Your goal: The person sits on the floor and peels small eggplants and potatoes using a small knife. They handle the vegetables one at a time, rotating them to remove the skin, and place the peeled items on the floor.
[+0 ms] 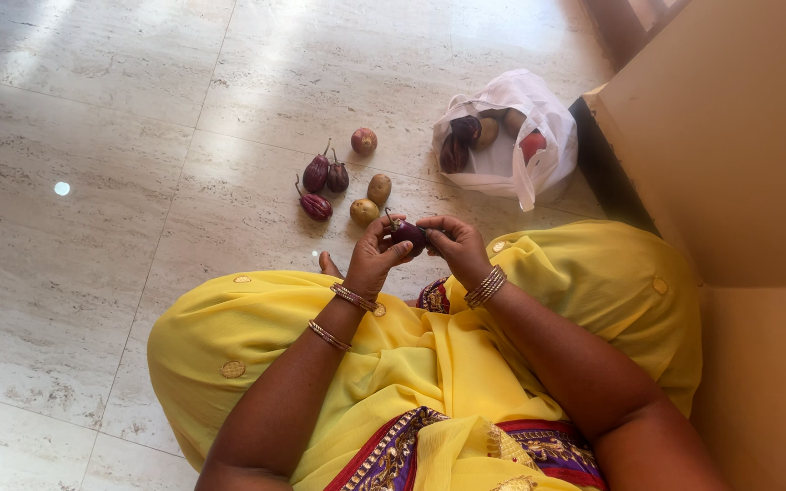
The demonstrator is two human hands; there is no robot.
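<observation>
Head view, person seated on pale marble floor [93,273], yellow garment [429,355] spread over the lap.

Landmark: white plastic bag [539,127], lying open on the floor.

- Small purple eggplant [408,235]: held up over the lap, down-left of the bag, well apart from it. Both hands meet on it. Stem end points up-left.
- Left hand [373,255]: fingers curled around the eggplant from the side farther from the bag, thumb pressed on its skin. Gripping.
- Right hand [455,244]: fingers bent, tips touching the eggplant on the side nearer the bag. Closed on it too, though how firmly I cannot tell.
- Both wrists carry bangles [486,287].

On the floor left of the bag, a loose cluster:
- 3 dark purple eggplants [320,177], close together, farthest from the bag.
- 1 reddish onion [364,140], above that group, nearer the bag.
- 2 potatoes [373,200], nearest the held eggplant, just beyond the left hand.

Inside the bag: 2 more dark eggplants, 1 or 2 brownish round items, 1 red one; kinds of the last not clear.

Right of the bag: tan cardboard-coloured surface [739,182] fills that edge of the frame.
</observation>
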